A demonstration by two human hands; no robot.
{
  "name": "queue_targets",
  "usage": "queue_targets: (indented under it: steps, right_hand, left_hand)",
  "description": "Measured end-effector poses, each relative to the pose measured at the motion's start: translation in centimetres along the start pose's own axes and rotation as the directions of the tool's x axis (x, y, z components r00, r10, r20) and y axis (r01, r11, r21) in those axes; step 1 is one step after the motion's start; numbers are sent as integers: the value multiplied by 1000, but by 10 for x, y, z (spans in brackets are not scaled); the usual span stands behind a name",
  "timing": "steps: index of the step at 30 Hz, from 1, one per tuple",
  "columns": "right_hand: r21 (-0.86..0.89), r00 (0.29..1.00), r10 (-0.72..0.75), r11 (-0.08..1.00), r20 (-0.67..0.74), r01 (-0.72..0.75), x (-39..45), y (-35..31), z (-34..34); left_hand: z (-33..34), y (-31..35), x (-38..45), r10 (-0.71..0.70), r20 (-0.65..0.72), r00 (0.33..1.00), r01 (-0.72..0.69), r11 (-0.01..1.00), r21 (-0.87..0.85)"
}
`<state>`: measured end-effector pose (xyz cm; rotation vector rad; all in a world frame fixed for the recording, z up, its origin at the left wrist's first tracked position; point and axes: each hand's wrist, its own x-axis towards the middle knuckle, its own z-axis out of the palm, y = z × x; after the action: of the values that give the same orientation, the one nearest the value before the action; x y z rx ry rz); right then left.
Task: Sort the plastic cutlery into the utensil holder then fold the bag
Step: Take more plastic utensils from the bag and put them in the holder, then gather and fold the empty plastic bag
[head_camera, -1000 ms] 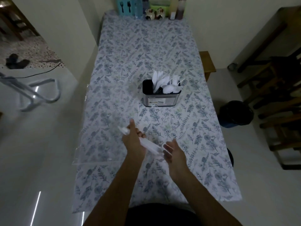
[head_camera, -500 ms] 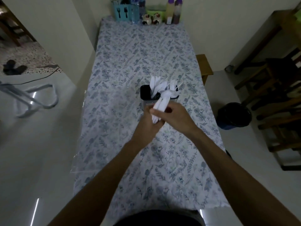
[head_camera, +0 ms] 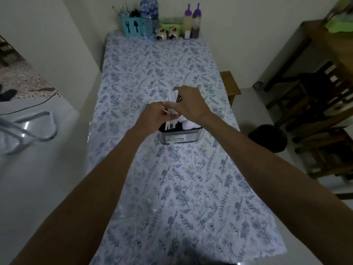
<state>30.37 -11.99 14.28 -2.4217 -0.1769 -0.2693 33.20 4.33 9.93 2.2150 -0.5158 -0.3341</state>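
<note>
Plastic cutlery [head_camera: 172, 104] clamped by fingers of left hand [head_camera: 155, 116] and right hand [head_camera: 188, 104] over utensil holder [head_camera: 180, 137]; sorting step, likely needing lowering, then release.

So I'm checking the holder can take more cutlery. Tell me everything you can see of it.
The utensil holder is a squat rectangular tin, shiny metal outside with a label on its near face, dark inside. It stands upright on the floral tablecloth at mid-table. White plastic cutlery already sits in it. Both hands, left hand and right hand, hold more white pieces just above its opening and hide its far rim.
</note>
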Motion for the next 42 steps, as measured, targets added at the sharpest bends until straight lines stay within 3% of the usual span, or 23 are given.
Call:
queue_targets:
  steps: [8, 13, 22, 25, 28, 31, 34, 36, 38, 40, 42]
  right_hand:
    - [-23, 997, 77, 997, -3, -77, -5, 19, 6]
    - [48, 994, 97, 994, -45, -95, -2, 23, 0]
    - [43, 977, 200, 978, 72, -203, -11, 28, 15]
    - [-51, 967, 242, 970, 84, -239, -12, 22, 18]
    - [-275, 959, 273, 930, 78, -242, -13, 18, 11]
    - [-305, 989, 137, 941, -47, -145, -25, 11, 5]
    - [-223, 971, -39, 975, -234, -15, -57, -3, 16]
    - [-123, 989, 3, 992, -147, -22, -94, -13, 40]
    - [-51, 965, 208, 978, 160, -202, -130, -11, 77]
    - [-28, 784, 436, 880, 442, -473, -157, -2, 115]
    - [-28, 641, 551, 769, 534, -638, -171, 4, 143]
  left_hand:
    - [18, -3, 5, 85, -121, 989, -90, 995, -39]
    - [17, 7, 4, 129, -149, 980, -152, 977, -153]
    - [35, -12, -2, 18, -120, 993, -39, 984, -171]
    - [35, -14, -7, -32, -115, 993, 22, 996, -84]
    - [33, -18, -13, -93, -69, 993, 107, 966, 236]
    - [23, -23, -29, -23, -44, 999, 35, 955, 295]
    - [12, -48, -55, -87, -124, 988, 110, 976, 186]
    - [6, -73, -80, -207, -263, 942, 241, 965, 103]
    - [-2, -106, -108, -416, -363, 834, 476, 874, 92]
    - [-9, -161, -145, -649, -358, 671, 727, 669, 152]
    - [-16, -203, -190, -778, -231, 584, 810, 541, 226]
